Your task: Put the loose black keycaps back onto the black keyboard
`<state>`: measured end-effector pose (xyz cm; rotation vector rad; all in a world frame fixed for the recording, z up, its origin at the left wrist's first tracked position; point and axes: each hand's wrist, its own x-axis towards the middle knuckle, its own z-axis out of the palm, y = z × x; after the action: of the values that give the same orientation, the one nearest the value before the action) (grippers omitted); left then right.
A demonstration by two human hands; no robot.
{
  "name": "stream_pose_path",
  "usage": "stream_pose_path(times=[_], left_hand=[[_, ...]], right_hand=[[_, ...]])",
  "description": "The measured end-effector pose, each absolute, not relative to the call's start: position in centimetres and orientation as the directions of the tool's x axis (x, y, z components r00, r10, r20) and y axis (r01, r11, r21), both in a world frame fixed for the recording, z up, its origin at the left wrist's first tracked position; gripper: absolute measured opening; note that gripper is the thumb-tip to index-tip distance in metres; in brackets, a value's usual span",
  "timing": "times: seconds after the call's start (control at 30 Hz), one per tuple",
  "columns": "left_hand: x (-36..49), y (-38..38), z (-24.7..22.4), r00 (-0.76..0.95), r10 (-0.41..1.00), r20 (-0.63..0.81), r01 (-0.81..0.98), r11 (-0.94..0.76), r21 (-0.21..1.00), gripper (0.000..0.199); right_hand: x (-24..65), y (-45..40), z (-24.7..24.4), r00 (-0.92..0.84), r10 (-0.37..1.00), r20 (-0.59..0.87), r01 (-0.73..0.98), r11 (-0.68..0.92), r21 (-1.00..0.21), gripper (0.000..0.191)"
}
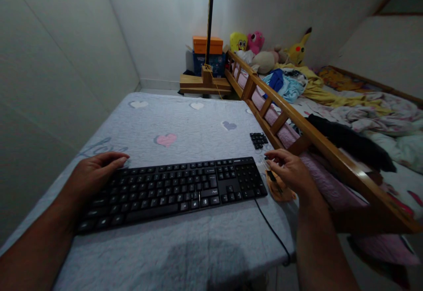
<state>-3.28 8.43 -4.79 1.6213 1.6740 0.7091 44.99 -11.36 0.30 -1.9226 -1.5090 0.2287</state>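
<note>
Keyboard point(185, 189) at six o'clock; left hand point(90, 174) by its ten, fingers narrow, contents can't tell. Right hand point(291, 172) off its two pinches small dark piece point(266, 157); fingertip slip could drop it near keycaps point(258, 140).

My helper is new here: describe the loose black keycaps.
Find the brown wooden rail beside the pale blue cloth. On that cloth, beyond the right end of the black keyboard, lie the small black keycaps, bunched loose, unlike those fitted in it.
</note>
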Motion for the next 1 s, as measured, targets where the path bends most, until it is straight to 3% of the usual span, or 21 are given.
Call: stream_pose_path(times=[0.13, 0.33, 1.0], left_hand=[[-3.0, 8.2, -4.5, 0.018, 0.994, -0.108, 0.621, 0.073, 0.781, 0.052], [-3.2, 8.2, -4.4, 0.019, 0.996, -0.088, 0.631, 0.056, 0.774, 0.049], [-3.1, 8.2, -4.4, 0.032, 0.997, -0.064, 0.645, 0.028, 0.764, 0.047]], right_hand=[[43.0, -13.0, 0.3, 0.215, 0.944, 0.250, 0.789, -0.017, -0.614, 0.016], [42.2, -13.9, -1.3, 0.188, 0.957, 0.220, 0.782, -0.010, -0.623, 0.015], [40.9, -14.4, -2.3, 0.029, 0.980, 0.199, 0.849, 0.081, -0.523, 0.014]])
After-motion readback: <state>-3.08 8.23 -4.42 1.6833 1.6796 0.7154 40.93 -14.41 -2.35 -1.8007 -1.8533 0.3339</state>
